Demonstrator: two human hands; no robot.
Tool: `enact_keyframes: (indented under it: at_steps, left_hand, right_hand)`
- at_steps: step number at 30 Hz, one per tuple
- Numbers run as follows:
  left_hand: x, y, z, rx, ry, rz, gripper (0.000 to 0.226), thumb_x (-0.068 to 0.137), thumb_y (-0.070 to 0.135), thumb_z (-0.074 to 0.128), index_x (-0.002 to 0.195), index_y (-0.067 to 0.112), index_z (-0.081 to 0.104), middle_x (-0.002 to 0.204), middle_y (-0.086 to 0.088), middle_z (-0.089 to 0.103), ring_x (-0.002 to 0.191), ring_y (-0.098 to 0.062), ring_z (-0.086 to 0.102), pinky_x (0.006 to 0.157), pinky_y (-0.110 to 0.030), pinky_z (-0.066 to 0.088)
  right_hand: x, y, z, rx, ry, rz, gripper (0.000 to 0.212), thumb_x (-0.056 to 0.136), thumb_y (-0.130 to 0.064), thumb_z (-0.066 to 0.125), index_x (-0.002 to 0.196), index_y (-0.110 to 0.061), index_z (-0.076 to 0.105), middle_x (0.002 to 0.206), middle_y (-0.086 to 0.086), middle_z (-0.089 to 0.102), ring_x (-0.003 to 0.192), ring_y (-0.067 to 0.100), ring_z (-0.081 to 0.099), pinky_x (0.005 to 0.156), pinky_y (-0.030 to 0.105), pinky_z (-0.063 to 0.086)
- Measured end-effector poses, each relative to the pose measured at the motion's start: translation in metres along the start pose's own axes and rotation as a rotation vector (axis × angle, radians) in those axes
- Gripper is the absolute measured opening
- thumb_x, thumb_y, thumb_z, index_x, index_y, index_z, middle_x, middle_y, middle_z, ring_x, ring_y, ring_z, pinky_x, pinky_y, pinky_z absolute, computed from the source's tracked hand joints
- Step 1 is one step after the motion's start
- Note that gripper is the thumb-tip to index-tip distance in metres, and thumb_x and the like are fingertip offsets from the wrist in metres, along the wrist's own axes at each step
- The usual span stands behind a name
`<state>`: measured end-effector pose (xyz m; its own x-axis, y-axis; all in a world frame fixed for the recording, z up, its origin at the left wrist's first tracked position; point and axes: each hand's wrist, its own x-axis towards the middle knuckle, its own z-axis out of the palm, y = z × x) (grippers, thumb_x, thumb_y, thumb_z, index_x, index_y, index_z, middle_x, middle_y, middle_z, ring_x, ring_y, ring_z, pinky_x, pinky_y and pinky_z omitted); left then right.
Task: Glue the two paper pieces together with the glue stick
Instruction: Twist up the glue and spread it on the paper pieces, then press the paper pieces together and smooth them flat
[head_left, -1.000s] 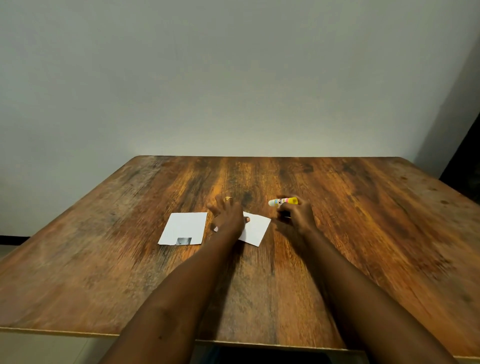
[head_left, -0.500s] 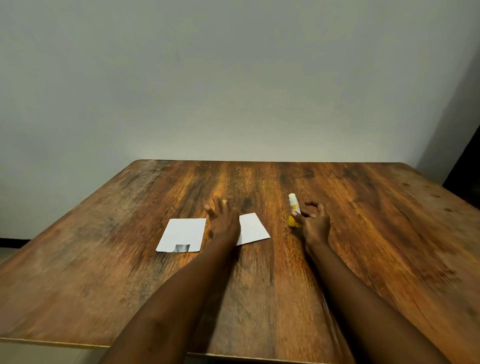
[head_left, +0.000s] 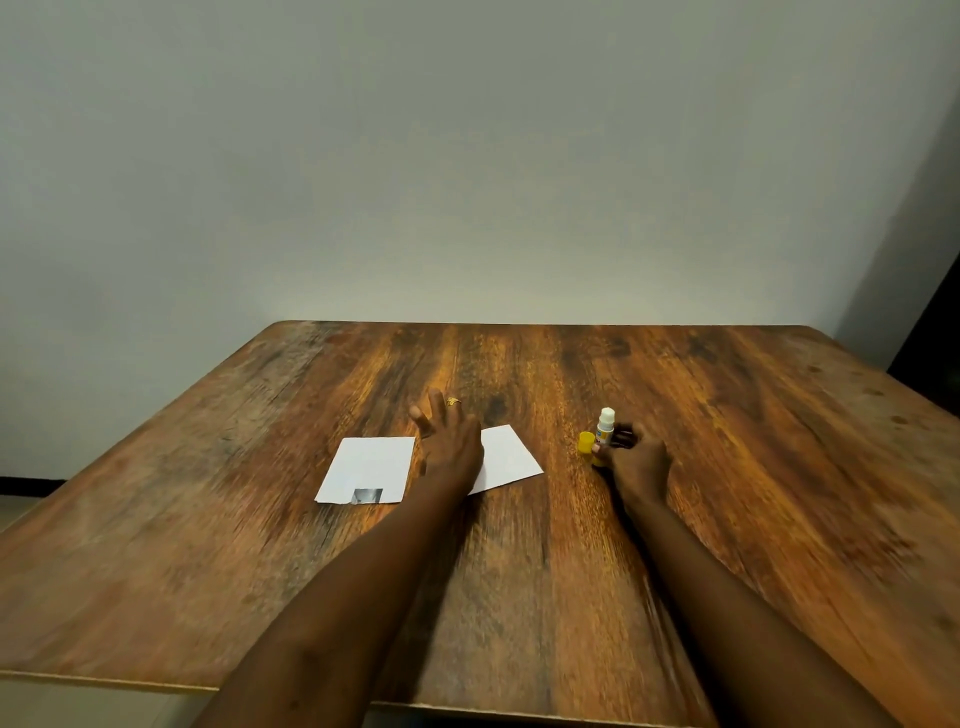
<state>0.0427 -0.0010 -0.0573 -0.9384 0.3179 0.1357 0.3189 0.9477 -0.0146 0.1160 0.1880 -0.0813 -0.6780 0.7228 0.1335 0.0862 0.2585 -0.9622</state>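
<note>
Two white paper pieces lie side by side on the wooden table (head_left: 753, 499). The left paper (head_left: 371, 465) has a small grey printed patch at its near edge. The right paper (head_left: 511, 457) is partly covered by my left hand (head_left: 451, 444), which is open with its fingers spread and lifted over the paper's left part. To the right, the glue stick (head_left: 605, 423) stands upright with its white end up. My right hand (head_left: 638, 462) holds its lower body, thumb against it. A small yellow piece (head_left: 586, 441) sits at the stick's left side; whether it is a separate cap is unclear.
A plain pale wall rises behind the table's far edge. A dark opening shows at the far right. The table's near edge runs just below my forearms.
The glue stick went from lying sideways in my right hand near the papers to standing upright further right. My left hand opened and lifted its fingers over the right paper.
</note>
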Motion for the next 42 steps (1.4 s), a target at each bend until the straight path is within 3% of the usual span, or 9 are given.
enact_keyframes:
  at_steps: [3, 11, 17, 20, 23, 29, 32, 35, 42]
  left_hand:
    - [-0.002, -0.002, 0.000, -0.035, 0.008, -0.003, 0.036, 0.099, 0.022, 0.041, 0.134, 0.014, 0.045, 0.157, -0.012, 0.016, 0.147, -0.038, -0.002, 0.114, -0.060, -0.002]
    - [0.000, -0.032, -0.003, -0.066, 0.012, -0.191, 0.030, 0.093, 0.022, 0.049, 0.120, 0.014, 0.060, 0.140, -0.011, 0.046, 0.138, -0.034, 0.026, 0.111, -0.060, 0.015]
    - [0.004, -0.081, -0.011, -0.298, -0.067, -0.432, 0.030, 0.093, 0.023, 0.049, 0.119, 0.010, 0.059, 0.135, -0.016, 0.052, 0.132, -0.038, 0.037, 0.111, -0.056, 0.022]
    - [0.004, -0.103, -0.009, -0.415, -0.091, -0.556, 0.047, 0.097, 0.039, 0.042, 0.131, 0.009, 0.053, 0.144, -0.016, 0.043, 0.136, -0.037, 0.032, 0.112, -0.050, 0.022]
    - [0.008, -0.121, 0.002, -0.480, -0.130, -0.579, 0.040, 0.092, 0.032, 0.049, 0.124, 0.009, 0.056, 0.133, -0.015, 0.054, 0.122, -0.033, 0.048, 0.102, -0.042, 0.038]
    - [0.005, -0.133, 0.011, -0.518, -0.183, -0.605, 0.052, 0.083, 0.041, 0.065, 0.123, 0.010, 0.055, 0.131, -0.012, 0.056, 0.119, -0.030, 0.051, 0.097, -0.038, 0.041]
    - [0.007, -0.135, 0.018, -0.480, -0.272, -0.561, 0.075, 0.072, 0.057, 0.070, 0.128, 0.010, 0.053, 0.133, -0.011, 0.054, 0.120, -0.030, 0.050, 0.090, -0.035, 0.041]
    - [0.009, -0.135, 0.020, -0.455, -0.311, -0.579, 0.084, 0.069, 0.052, 0.075, 0.133, 0.007, 0.047, 0.133, -0.012, 0.050, 0.122, -0.030, 0.045, 0.081, -0.033, 0.034]
    - [0.006, -0.139, 0.015, -0.454, -0.324, -0.627, 0.087, 0.069, 0.052, 0.076, 0.135, 0.007, 0.042, 0.132, -0.011, 0.050, 0.122, -0.028, 0.044, 0.082, -0.028, 0.035]
  right_hand:
    - [-0.001, -0.001, -0.002, -0.068, -0.001, -0.022, 0.044, 0.075, 0.003, 0.071, 0.118, -0.003, 0.062, 0.115, 0.014, 0.068, 0.101, 0.023, 0.063, 0.087, 0.031, 0.049]
    - [-0.013, -0.008, 0.007, -0.146, 0.156, -0.078, 0.050, 0.076, -0.008, 0.073, 0.120, -0.011, 0.049, 0.129, 0.013, 0.054, 0.118, 0.031, 0.052, 0.094, 0.048, 0.048]
    - [-0.037, -0.029, 0.028, -0.247, 0.314, -0.372, 0.040, 0.075, -0.012, 0.075, 0.109, -0.002, 0.056, 0.125, 0.020, 0.050, 0.113, 0.033, 0.047, 0.086, 0.029, 0.042]
    - [-0.047, -0.034, 0.047, -0.247, 0.181, -0.472, 0.025, 0.080, -0.010, 0.070, 0.102, 0.000, 0.062, 0.118, 0.019, 0.056, 0.106, 0.031, 0.055, 0.080, 0.028, 0.047]
    - [-0.056, -0.035, 0.069, -0.218, -0.056, -0.480, 0.023, 0.087, -0.008, 0.062, 0.108, 0.003, 0.063, 0.119, 0.020, 0.057, 0.104, 0.033, 0.059, 0.079, 0.035, 0.054]
    - [-0.076, -0.044, 0.109, -0.343, -0.327, -0.500, 0.020, 0.090, -0.010, 0.057, 0.104, 0.000, 0.068, 0.117, 0.014, 0.064, 0.107, 0.026, 0.058, 0.086, 0.024, 0.039]
    - [-0.088, -0.045, 0.126, -0.475, -0.431, -0.586, 0.025, 0.092, -0.013, 0.054, 0.111, -0.005, 0.068, 0.121, 0.010, 0.066, 0.116, 0.026, 0.055, 0.098, 0.031, 0.042]
    - [-0.093, -0.044, 0.140, -0.557, -0.628, -0.605, 0.028, 0.092, -0.017, 0.055, 0.115, -0.007, 0.066, 0.123, 0.006, 0.066, 0.123, 0.026, 0.050, 0.104, 0.043, 0.040]
    - [-0.099, -0.047, 0.151, -0.790, -0.852, -0.644, 0.031, 0.096, -0.026, 0.048, 0.120, -0.014, 0.062, 0.131, 0.004, 0.060, 0.135, 0.026, 0.032, 0.108, 0.048, 0.018]
